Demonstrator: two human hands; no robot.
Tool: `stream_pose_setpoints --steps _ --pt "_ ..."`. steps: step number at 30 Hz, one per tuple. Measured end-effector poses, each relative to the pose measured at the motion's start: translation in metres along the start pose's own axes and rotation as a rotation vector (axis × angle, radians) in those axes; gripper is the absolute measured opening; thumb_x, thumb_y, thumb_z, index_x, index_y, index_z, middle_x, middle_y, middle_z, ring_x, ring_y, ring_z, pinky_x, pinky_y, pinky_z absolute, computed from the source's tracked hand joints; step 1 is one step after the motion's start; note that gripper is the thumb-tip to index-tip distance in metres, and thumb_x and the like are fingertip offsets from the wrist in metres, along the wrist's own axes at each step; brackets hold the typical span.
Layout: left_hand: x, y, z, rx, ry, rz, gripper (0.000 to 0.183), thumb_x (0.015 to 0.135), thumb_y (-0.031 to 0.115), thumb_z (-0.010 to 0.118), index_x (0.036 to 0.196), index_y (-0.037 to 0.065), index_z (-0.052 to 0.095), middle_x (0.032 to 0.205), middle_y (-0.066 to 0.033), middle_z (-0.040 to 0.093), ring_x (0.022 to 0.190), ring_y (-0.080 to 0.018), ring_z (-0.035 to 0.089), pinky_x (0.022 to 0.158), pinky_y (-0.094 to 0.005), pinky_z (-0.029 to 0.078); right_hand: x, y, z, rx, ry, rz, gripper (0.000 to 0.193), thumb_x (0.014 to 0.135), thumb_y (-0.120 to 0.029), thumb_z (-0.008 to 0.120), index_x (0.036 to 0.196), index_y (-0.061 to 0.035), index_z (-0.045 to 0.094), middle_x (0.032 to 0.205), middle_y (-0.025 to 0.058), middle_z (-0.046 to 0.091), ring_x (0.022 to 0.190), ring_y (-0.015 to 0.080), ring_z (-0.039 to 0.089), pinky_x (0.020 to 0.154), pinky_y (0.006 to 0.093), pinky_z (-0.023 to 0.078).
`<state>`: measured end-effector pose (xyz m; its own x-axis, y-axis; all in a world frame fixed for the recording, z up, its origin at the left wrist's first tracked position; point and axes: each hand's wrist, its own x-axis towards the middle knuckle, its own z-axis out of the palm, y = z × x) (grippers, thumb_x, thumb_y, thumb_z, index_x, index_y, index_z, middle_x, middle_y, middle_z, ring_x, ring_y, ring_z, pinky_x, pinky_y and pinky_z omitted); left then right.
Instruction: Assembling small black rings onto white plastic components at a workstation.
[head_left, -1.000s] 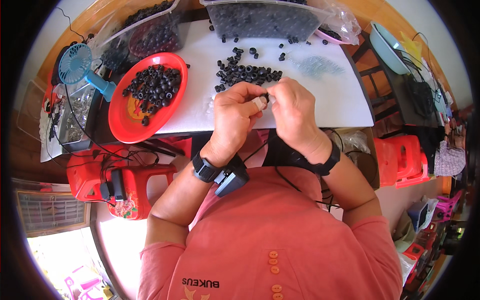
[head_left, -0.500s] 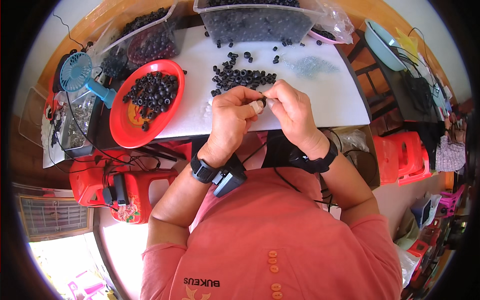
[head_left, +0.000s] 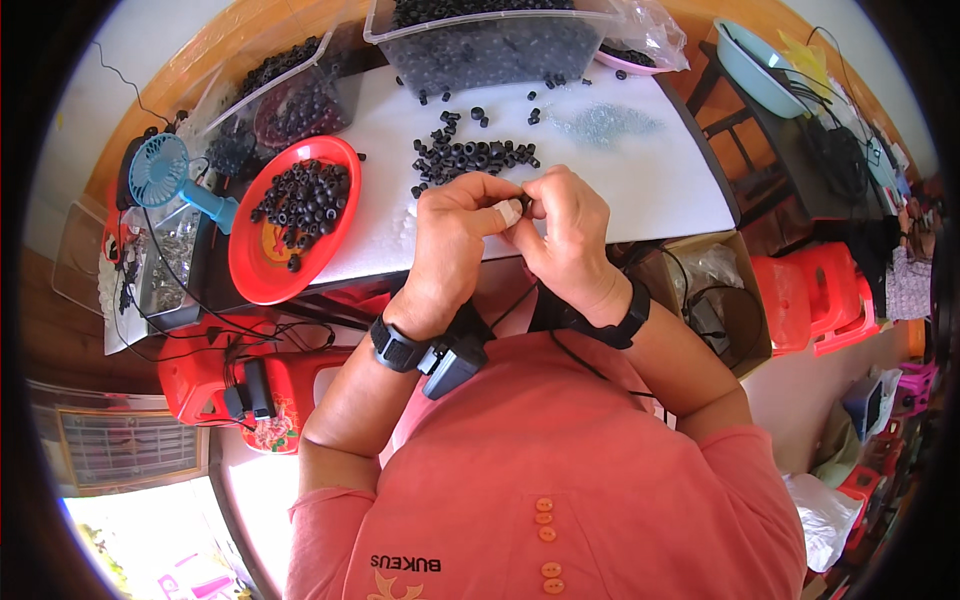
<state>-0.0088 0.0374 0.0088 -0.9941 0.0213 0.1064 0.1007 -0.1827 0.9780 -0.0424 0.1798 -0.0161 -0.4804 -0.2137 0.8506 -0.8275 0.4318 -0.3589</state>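
Observation:
My left hand (head_left: 450,235) and my right hand (head_left: 568,228) meet over the near edge of the white work surface. Between their fingertips they pinch a small black part (head_left: 525,204), mostly covered by the fingers. Something white is wrapped about my left thumb. Just beyond my hands lies a loose pile of small black ring-like pieces (head_left: 470,157). To the left, a red plate (head_left: 262,285) carries many rounded black pieces (head_left: 310,195). A scatter of tiny clear bits (head_left: 612,124) lies to the right of the pile.
A clear bin (head_left: 480,65) full of black pieces stands at the back, with another clear bin (head_left: 335,85) left of it. A blue fan (head_left: 160,170) stands far left. Cables (head_left: 190,295) hang below it. Right of my arm is a cardboard box (head_left: 750,310); red stools (head_left: 815,290) stand beyond.
My right fingers have curled in and downward, closer to my left thumb, and now cover more of the black part. The whole view has shifted slightly. The pile and plate look unchanged.

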Motion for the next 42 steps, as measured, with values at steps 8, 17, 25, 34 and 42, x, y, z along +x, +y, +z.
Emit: stream_pose_setpoints --steps 8,17,25,34,42 --pt "-0.012 0.006 -0.002 0.016 -0.092 -0.129 0.019 0.095 0.009 0.061 0.099 -0.009 0.066 0.081 -0.0115 0.067 0.062 -0.0157 0.063 0.046 -0.0234 0.046 0.010 0.001 -0.022 0.247 -0.229 0.108 0.023 0.073 -0.004 0.073 0.085 -0.0041 0.053 0.071 0.0099 0.055 0.057 0.0257 0.058 0.051 0.0364 0.045" --pt "-0.020 0.005 0.000 -0.101 -0.054 -0.175 0.011 0.092 0.004 0.061 0.091 -0.006 0.067 0.072 -0.0097 0.066 0.054 -0.0108 0.059 0.041 -0.0205 0.040 0.003 -0.010 -0.021 0.331 -0.232 0.188 0.024 0.073 -0.001 0.071 0.080 -0.0038 0.049 0.066 0.0112 0.053 0.053 0.0255 0.057 0.048 0.0351 0.044" --pt "-0.029 0.014 -0.016 -0.008 0.000 -0.191 0.014 0.091 0.006 0.062 0.094 -0.007 0.067 0.073 -0.0076 0.065 0.054 -0.0101 0.058 0.041 -0.0201 0.040 -0.004 -0.021 0.001 0.350 -0.140 0.192 0.026 0.069 0.002 0.070 0.079 -0.0060 0.048 0.064 0.0089 0.053 0.053 0.0279 0.058 0.046 0.0368 0.043" --pt "-0.030 0.020 -0.004 -0.029 0.026 -0.205 0.014 0.091 0.006 0.062 0.092 -0.007 0.067 0.070 -0.0071 0.064 0.052 -0.0095 0.057 0.041 -0.0205 0.038 0.003 -0.021 -0.009 0.251 -0.166 0.126 0.028 0.071 -0.001 0.072 0.079 -0.0065 0.046 0.059 0.0096 0.051 0.049 0.0295 0.055 0.045 0.0365 0.042" --pt "-0.032 0.029 -0.008 0.046 -0.013 -0.277 0.012 0.089 0.007 0.063 0.089 -0.004 0.068 0.068 -0.0052 0.063 0.051 -0.0089 0.055 0.042 -0.0210 0.037 -0.003 -0.029 -0.017 0.332 -0.164 0.272 0.030 0.072 -0.002 0.074 0.079 -0.0052 0.045 0.061 0.0110 0.054 0.051 0.0290 0.057 0.046 0.0356 0.042"
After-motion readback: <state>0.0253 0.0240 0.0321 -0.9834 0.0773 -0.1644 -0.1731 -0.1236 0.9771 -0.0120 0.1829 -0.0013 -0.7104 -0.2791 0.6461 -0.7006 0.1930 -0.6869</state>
